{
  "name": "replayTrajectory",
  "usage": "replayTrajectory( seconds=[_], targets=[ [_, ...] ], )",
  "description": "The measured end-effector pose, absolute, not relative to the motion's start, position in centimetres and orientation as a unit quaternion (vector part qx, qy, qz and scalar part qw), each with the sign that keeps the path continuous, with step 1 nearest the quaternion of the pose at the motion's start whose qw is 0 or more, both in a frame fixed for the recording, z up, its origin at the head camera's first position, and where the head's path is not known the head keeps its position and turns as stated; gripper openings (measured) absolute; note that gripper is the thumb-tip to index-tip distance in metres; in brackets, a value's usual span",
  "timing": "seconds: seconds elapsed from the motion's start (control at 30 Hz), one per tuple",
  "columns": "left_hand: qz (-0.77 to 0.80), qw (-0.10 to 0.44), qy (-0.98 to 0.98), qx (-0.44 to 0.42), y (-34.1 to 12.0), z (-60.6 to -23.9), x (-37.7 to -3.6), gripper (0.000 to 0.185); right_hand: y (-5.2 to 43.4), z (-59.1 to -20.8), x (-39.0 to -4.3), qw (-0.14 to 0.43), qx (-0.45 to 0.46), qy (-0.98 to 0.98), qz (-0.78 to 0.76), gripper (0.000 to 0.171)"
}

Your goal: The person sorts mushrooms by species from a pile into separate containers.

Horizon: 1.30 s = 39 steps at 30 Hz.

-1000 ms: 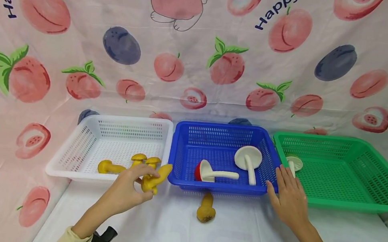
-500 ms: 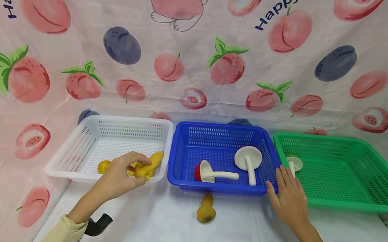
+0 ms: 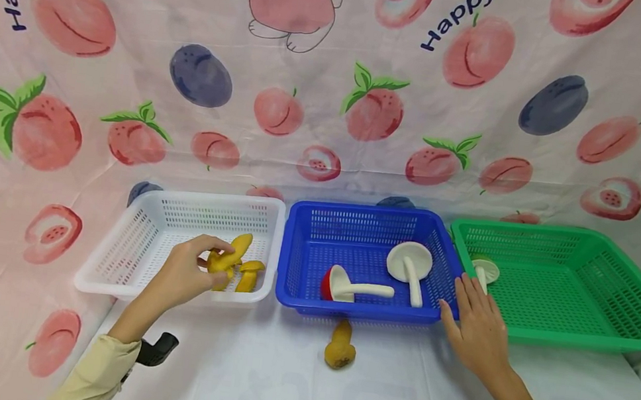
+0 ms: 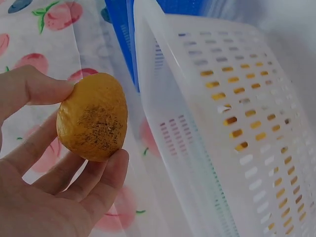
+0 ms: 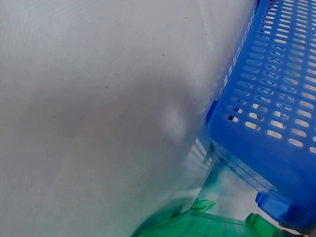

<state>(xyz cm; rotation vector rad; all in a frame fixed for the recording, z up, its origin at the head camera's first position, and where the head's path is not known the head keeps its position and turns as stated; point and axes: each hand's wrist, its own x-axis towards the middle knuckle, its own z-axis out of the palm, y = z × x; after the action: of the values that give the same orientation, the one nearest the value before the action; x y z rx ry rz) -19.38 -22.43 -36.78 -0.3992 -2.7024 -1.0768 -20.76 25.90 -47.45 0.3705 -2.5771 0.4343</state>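
Note:
My left hand [image 3: 187, 272] pinches a yellow toy mushroom [image 3: 227, 257] above the floor of the white basket [image 3: 122, 248]. The left wrist view shows thumb and fingers curled round its brown-speckled end [image 4: 94, 124]. Another yellow mushroom [image 3: 249, 273] lies in that basket beside it. My right hand [image 3: 476, 326] rests flat on the table with straight fingers, touching the front right corner of the blue basket [image 3: 362, 228]. That basket holds a red-capped mushroom [image 3: 346, 286] and a white mushroom [image 3: 411, 264]. A yellow-brown mushroom [image 3: 340, 348] lies on the table in front of the blue basket.
A green basket [image 3: 568, 284] on the right holds one small white mushroom [image 3: 486, 271]. The three baskets stand side by side against a fruit-print cloth backdrop [image 3: 335, 82]. A white sheet covers the table [image 3: 273, 388].
My left hand has carried the yellow mushroom from the table's front, over the white basket's front rim, into the basket. The right hand has not moved.

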Motion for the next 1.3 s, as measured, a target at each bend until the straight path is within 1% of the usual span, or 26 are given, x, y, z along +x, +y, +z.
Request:
replayTrajectory(
  seconds=[0.33, 0.7, 0.93, 1.3],
  targets=[
    [-0.348, 0.085, -0.928, -0.098, -23.9, -37.1, -21.3, 0.032, 25.9, -47.4, -20.8, 0.253, 0.135, -0.945, 0.159, 0.059],
    [-0.337, 0.06, -0.939, -0.044, -25.6, -38.7, -22.9, 0.033, 25.9, -47.3, -20.8, 0.249, 0.137, -0.946, 0.156, 0.059],
    [-0.343, 0.037, -0.939, -0.015, -26.1, -39.7, -24.1, 0.034, 26.0, -47.1, -20.6, 0.251, 0.135, -0.945, 0.157, 0.059],
    [-0.331, 0.002, -0.943, 0.009, -27.1, -40.9, -25.0, 0.038, 25.8, -47.3, -20.7, 0.248, 0.136, -0.946, 0.158, 0.059]
  ],
)
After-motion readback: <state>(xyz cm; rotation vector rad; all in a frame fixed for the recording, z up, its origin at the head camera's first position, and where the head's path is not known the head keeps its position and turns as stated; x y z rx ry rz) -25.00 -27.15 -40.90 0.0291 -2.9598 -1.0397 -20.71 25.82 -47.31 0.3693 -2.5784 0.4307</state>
